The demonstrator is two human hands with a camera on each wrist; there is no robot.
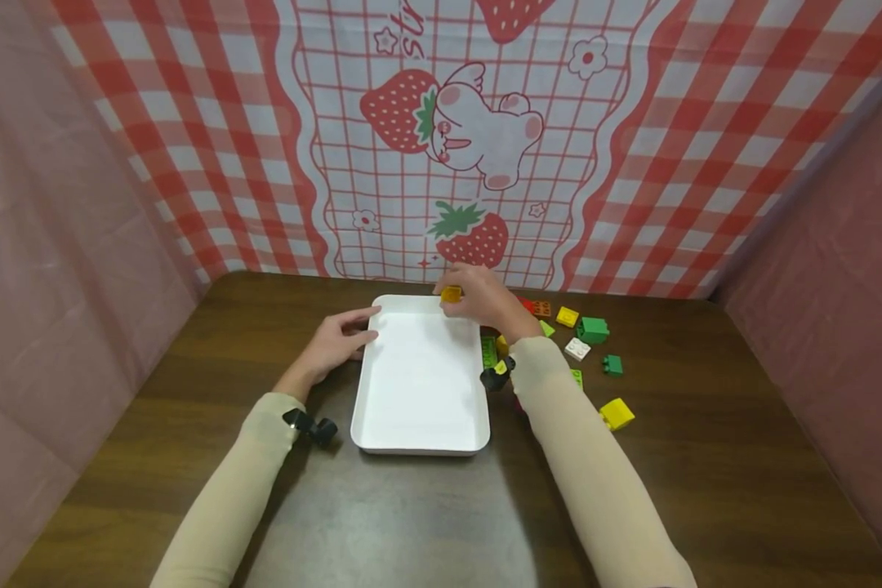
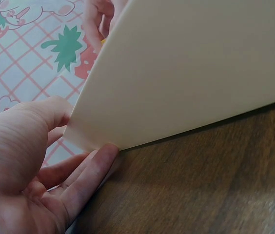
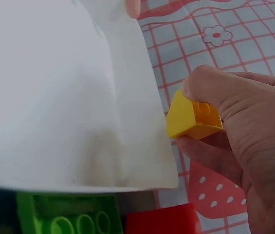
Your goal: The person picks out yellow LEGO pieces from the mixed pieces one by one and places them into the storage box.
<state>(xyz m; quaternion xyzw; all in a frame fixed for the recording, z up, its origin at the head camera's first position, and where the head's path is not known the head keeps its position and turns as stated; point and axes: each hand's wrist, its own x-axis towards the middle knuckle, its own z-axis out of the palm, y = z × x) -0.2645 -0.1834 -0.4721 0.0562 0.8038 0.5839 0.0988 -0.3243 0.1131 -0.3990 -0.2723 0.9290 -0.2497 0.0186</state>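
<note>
A white tray [image 1: 419, 392] lies on the table with its long sides running away from me. My left hand [image 1: 333, 343] is at its far left side; in the left wrist view, thumb and fingers hold the tray's edge, one fingertip low on the wall. Just beyond the far right corner, my right hand [image 1: 480, 296] pinches a yellow toy brick [image 3: 187, 118] between thumb and fingers. The brick's hollow side partly shows in the right wrist view, beside the tray's rim. The tray's inside is bare white.
Right of the tray lie several loose bricks, among them a green brick [image 1: 592, 330], a white brick [image 1: 577, 349], a small green brick [image 1: 612, 365] and a yellow brick [image 1: 617, 415]. My right forearm covers some. A checked cloth [image 1: 228, 163] hangs behind the table.
</note>
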